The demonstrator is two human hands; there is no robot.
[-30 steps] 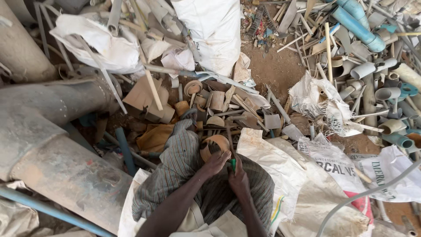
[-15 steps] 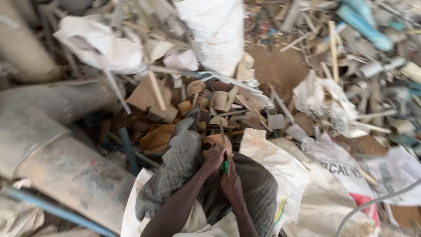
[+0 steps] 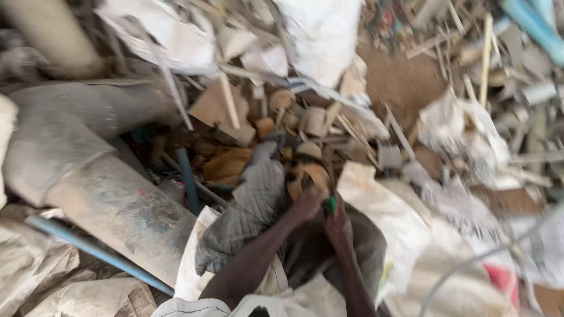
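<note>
Left hand (image 3: 305,202) is wrapped around a tan pipe fitting (image 3: 308,176), fingers clamped on its lower edge, held over the lap just above the striped cloth (image 3: 247,211). Right hand (image 3: 338,220) is closed on a small green-handled tool (image 3: 332,203), tip touching the fitting; frame is blurry, so the exact tool kind is unclear. Risk, as I judge it: the tool could slip off the curved fitting toward the left fingers, since both hands sit close together. The fitting could also drop into the scrap pile (image 3: 305,117) just ahead and be lost among similar pieces.
</note>
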